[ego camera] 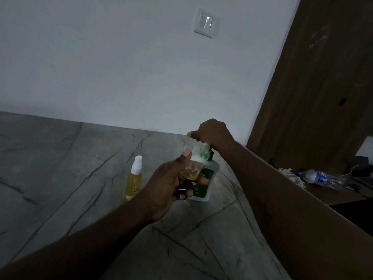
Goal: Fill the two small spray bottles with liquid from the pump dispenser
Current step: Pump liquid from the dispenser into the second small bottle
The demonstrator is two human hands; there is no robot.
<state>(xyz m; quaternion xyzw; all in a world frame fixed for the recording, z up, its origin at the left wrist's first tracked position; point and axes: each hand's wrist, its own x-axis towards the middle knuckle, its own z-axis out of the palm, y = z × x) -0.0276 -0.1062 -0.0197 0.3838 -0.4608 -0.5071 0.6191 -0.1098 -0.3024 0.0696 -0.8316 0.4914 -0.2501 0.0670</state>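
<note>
My left hand (171,182) grips a small clear spray bottle (196,160) with its cap off, tilted so its open neck points up to the right under the pump spout. A little yellow liquid lies in its lower end. My right hand (212,133) rests curled on top of the green pump head of the white pump dispenser (205,178), which stands on the grey marble counter (80,178) behind the held bottle. A second small spray bottle (134,178), capped in white and full of yellow liquid, stands upright to the left.
A white wall with a light switch (205,23) rises behind the counter. A brown wooden door (323,77) stands at the right. Below it a lower surface holds a lying plastic water bottle (321,177), cloth and cables.
</note>
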